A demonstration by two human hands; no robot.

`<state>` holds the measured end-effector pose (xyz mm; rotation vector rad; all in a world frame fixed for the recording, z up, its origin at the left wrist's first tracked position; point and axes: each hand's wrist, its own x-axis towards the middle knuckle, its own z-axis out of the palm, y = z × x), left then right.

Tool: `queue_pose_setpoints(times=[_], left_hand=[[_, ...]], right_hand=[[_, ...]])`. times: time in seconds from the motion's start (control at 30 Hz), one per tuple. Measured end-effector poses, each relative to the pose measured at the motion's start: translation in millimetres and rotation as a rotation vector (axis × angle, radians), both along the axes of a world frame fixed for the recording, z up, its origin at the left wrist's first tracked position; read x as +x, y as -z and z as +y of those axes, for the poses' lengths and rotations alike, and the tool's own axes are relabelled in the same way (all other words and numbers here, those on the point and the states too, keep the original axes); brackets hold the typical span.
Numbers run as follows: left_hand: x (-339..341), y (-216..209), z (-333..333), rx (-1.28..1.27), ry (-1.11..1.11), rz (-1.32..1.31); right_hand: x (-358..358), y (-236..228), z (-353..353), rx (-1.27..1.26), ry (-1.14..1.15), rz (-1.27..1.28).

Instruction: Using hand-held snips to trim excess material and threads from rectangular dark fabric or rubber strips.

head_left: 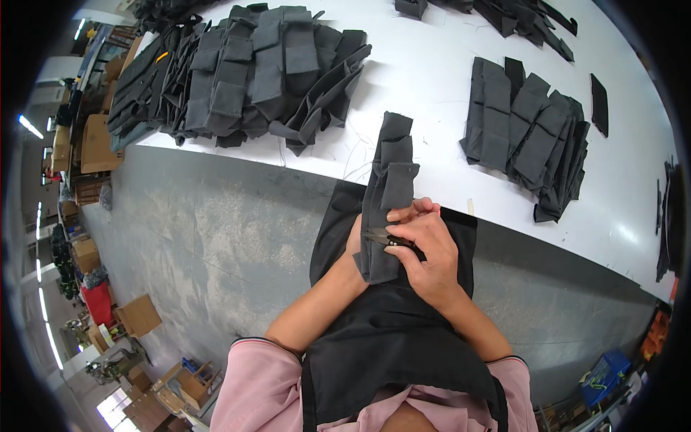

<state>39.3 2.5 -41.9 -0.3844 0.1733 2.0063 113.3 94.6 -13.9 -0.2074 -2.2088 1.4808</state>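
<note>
A long dark grey sewn fabric piece with folded pocket-like flaps (398,186) lies over my lap, its far end resting on the white table. My left hand (355,241) is closed around it from beneath and is mostly hidden behind the cloth. Between the thumb and fingers of my right hand (434,253) is a small pair of thread snips (377,235). Their pointed metal blades lie across the fabric near its lower part, pointing left. Whether the blade tips touch a thread is too small to tell.
On the white table (425,93), a large heap of similar grey pieces (237,79) lies at left and a smaller stack (529,133) at right. One narrow dark strip (599,106) lies beyond that stack. Loose threads are scattered near the table edge. Cardboard boxes (138,315) stand on the floor at far left.
</note>
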Motion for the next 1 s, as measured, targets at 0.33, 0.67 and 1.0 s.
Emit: queue_pose_setpoints(times=[0.33, 0.67, 1.0], left_hand=[[0.2, 4.4, -1.9, 0.012, -0.023, 0.054], [-3.5, -34.5, -0.7, -0.638, 0.038, 0.615], [-20.6, -36.0, -9.4, -0.506, 0.161, 0.625]], right_hand=[[1.4, 0.5, -1.5, -0.095, -0.021, -0.054], [-1.7, 5.0, 1.8, -0.551, 0.028, -0.235], [26.0, -19.0, 27.9, -0.072, 0.231, -0.261]])
